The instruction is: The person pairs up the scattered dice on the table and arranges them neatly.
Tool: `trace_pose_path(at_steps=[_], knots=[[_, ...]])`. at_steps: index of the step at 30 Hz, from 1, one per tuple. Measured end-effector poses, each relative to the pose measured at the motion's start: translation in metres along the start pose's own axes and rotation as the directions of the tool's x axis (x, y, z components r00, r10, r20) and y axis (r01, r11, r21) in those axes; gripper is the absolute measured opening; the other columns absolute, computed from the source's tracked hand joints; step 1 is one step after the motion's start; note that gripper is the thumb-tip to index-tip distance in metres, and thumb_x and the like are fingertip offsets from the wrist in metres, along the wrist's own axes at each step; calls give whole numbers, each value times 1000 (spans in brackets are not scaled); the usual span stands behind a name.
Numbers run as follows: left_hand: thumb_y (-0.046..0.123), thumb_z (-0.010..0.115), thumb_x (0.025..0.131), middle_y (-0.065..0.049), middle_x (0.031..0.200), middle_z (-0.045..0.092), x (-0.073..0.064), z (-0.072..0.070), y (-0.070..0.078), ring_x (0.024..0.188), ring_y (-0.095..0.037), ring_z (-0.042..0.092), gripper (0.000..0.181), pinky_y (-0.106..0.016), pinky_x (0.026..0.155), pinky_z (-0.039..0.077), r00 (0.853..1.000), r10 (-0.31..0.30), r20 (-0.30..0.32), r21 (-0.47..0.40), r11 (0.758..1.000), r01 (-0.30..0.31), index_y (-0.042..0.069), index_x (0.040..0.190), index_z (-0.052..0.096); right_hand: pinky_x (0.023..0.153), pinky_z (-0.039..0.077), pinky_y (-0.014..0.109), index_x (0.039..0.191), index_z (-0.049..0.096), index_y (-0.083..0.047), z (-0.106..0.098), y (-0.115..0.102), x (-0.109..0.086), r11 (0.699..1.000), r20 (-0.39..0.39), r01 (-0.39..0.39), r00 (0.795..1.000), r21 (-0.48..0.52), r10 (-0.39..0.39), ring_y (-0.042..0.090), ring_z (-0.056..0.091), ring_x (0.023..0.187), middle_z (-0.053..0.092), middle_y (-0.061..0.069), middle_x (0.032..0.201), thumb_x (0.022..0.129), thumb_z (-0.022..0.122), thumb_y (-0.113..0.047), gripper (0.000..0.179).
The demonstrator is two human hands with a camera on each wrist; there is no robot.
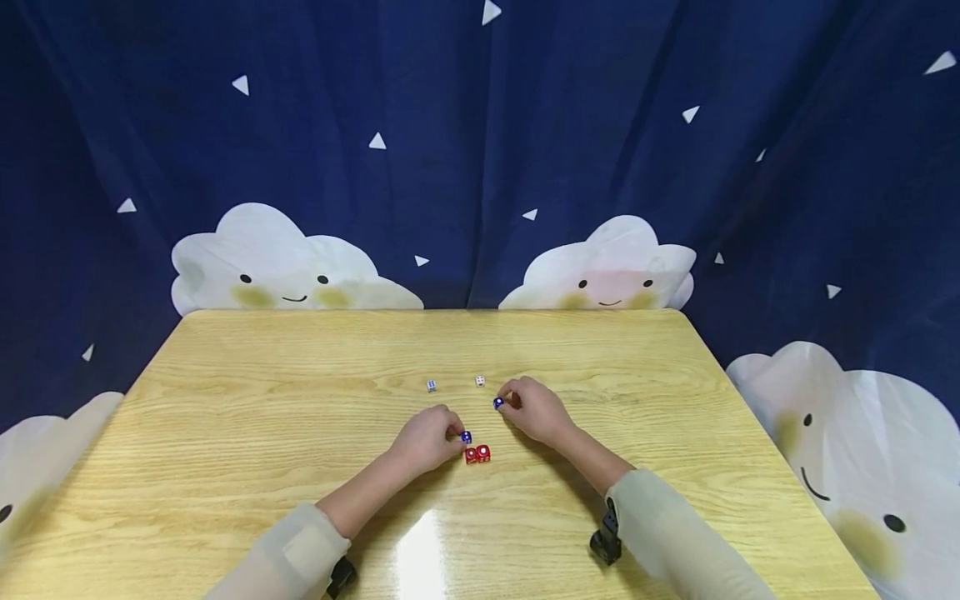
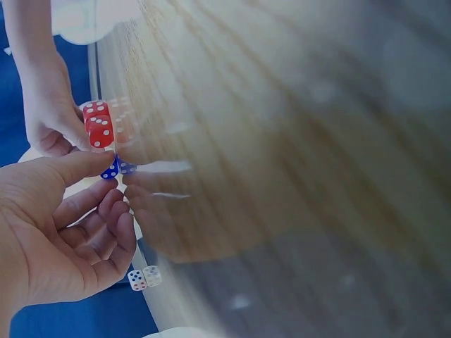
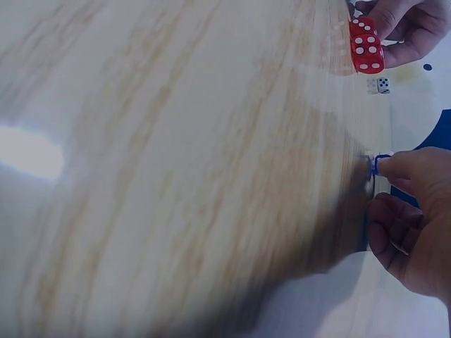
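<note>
My left hand (image 1: 427,440) pinches a blue die (image 1: 467,437) between thumb and index finger, down at the tabletop. Right in front of me, next to that die, a red die (image 1: 471,456) and a second red die (image 1: 483,452) stand side by side. In the left wrist view the blue die (image 2: 109,170) shows white pips. Farther out and to the right, my right hand (image 1: 536,410) holds another blue die (image 1: 498,402) by its fingertips; the thumb hides much of this die (image 3: 380,164) in the right wrist view.
Beyond the hands lie a white die with blue pips (image 1: 431,386) and, to its right, another white die (image 1: 480,381). The wooden table (image 1: 285,367) ends at a dark blue curtain (image 1: 450,167) printed with clouds and triangles. Light glares off the table's near part.
</note>
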State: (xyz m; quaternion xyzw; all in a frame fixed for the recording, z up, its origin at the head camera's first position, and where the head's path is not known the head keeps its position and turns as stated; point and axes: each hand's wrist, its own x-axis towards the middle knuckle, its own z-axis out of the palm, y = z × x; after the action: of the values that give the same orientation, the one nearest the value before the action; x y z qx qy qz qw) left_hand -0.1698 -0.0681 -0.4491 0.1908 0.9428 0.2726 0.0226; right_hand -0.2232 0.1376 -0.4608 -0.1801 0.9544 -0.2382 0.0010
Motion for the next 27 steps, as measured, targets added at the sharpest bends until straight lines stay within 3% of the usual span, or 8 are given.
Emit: trace_pose_path(at_steps=[14,27], knots=[[15,74,76,-3,81,62,0,1,0,73,-16,58,15,-32,70,49,1000,-11,2,11,1000,11,5,86,70,60,41,24,91,68,-15,-5,-2,-12,1000,0,21,1000,10,-21,8,47,67,55,-4,78,82,71,-23,13],[16,74,77,-2,80,61,-1,1,2,73,-15,56,13,-31,69,49,1000,-26,14,8,1000,26,6,84,70,56,38,21,91,68,-15,-4,-10,-20,997,49,60,997,48,-62,7,46,64,53,-5,75,81,72,-23,13]])
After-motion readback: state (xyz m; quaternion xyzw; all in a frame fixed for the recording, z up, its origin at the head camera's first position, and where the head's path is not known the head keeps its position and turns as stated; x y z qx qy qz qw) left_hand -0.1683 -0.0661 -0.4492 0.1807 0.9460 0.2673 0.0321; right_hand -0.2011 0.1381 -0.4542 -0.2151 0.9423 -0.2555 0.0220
